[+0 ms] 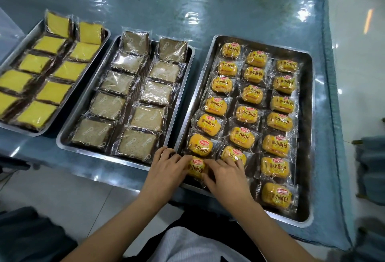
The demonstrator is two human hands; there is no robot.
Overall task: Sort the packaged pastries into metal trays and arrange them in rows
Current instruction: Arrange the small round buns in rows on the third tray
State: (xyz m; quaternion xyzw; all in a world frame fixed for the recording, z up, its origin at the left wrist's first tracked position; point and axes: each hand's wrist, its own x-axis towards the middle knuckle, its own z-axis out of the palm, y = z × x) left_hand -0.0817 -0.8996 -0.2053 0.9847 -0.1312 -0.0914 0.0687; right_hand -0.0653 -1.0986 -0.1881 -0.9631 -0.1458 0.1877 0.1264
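Observation:
Three metal trays stand side by side. The right tray [306, 136] holds three rows of small orange wrapped buns. The middle tray [68, 134] carries two rows of pale wrapped cake slices [137, 144]. Yellow wrapped cake slices [36, 113] fill the left tray [27, 131]. At the right tray's near left corner, an orange bun [196, 168] sits between my two hands. My left hand [166, 164] touches its left side with fingers reaching over the tray rim. My right hand [225, 175] lies with spread fingers on its right side and on the neighbouring bun [233, 153].
The trays rest on a table under a glossy blue plastic sheet [229, 7]. White tiled floor shows at the right and near the table's front edge. A blurred blue object [370, 170] stands at the far right.

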